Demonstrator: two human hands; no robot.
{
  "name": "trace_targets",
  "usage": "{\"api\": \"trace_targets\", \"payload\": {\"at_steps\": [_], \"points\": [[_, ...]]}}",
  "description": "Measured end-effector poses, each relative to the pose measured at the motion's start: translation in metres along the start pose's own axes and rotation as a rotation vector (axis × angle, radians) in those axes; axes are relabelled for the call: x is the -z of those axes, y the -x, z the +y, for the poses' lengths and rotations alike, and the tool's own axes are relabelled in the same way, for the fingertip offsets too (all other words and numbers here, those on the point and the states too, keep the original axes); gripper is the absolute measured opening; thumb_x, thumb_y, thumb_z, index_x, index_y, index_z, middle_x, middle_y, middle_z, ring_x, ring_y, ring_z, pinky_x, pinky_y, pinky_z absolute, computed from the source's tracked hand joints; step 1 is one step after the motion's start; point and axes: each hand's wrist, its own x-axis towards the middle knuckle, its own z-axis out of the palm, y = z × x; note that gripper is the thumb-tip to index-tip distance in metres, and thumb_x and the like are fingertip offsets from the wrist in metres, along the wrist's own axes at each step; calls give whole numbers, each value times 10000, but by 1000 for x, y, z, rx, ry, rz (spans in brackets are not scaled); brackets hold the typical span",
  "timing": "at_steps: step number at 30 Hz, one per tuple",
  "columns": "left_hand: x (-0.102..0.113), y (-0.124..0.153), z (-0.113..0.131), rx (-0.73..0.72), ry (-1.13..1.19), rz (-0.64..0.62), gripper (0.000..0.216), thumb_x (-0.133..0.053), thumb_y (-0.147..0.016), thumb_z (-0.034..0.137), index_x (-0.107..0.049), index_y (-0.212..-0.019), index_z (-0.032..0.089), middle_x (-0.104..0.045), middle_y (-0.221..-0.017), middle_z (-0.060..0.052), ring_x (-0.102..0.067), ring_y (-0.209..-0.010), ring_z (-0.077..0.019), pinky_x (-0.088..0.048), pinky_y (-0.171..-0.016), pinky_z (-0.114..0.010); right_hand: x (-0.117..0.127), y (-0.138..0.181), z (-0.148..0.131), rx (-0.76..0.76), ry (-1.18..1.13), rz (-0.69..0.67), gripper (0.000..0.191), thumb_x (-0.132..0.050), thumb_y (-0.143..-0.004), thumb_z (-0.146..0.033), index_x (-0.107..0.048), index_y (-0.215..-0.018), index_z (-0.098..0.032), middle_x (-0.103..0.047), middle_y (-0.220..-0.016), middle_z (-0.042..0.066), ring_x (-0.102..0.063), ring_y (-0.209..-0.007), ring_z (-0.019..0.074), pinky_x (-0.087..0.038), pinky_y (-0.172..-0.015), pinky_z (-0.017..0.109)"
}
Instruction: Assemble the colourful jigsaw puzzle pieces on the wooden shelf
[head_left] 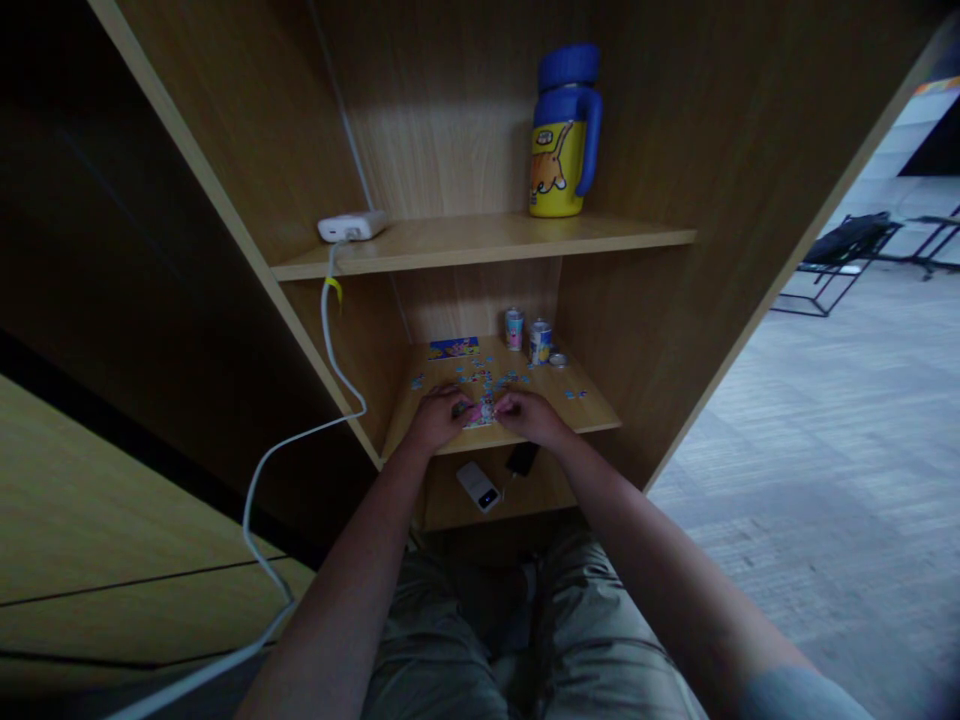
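Note:
A partly joined jigsaw puzzle (486, 411) with pink and white parts lies near the front edge of the lower shelf, between my hands. My left hand (441, 416) is closed, its fingers bent onto the puzzle's left edge. At the puzzle's right edge, my right hand (531, 416) has thumb and fingers pinched together; what they hold is too small to make out. Loose puzzle pieces (478, 376) lie scattered behind the hands, and a few pieces (576, 394) sit off to the right. Farther back is a blue picture card (454, 348).
Two small printed cans (514, 329) (540, 342) stand at the back right beside a round lid (558, 360). Above, the upper shelf (480, 246) bears a blue-yellow bottle (559, 140) and a white charger (351, 227) whose cable (322, 430) hangs left. Below lies a white power bank (478, 487).

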Motion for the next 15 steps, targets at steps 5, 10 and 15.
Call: {"api": "trace_targets", "payload": {"at_steps": [5, 10, 15], "points": [[-1, 0, -1, 10, -1, -4, 167, -799, -984, 425, -801, -982, 259, -792, -1020, -43, -723, -1020, -245, -537, -975, -409, 1, 1, -4, 22, 91, -1, 82, -750, -894, -255, -811, -944, -276, -828, -934, -6, -773, -871, 196, -588, -845, 318], [-1, 0, 0, 6, -4, -7, 167, -794, -986, 422, -797, -971, 256, -792, -1018, -41, -722, -1021, -243, -531, -969, -406, 1, 2, -14, 69, 265, 18, 64, -794, -885, -234, -819, -917, -285, -819, -902, -13, -756, -843, 188, -564, -840, 305], [0, 0, 2, 24, -6, -10, 163, -793, -984, 418, -787, -964, 256, -794, -1024, -41, -723, -1029, -244, -531, -986, -410, 2, 2, -21, 99, 391, 49, 32, -805, -893, -248, -805, -892, -280, -806, -903, -6, -726, -868, 193, -547, -905, 316]]}}
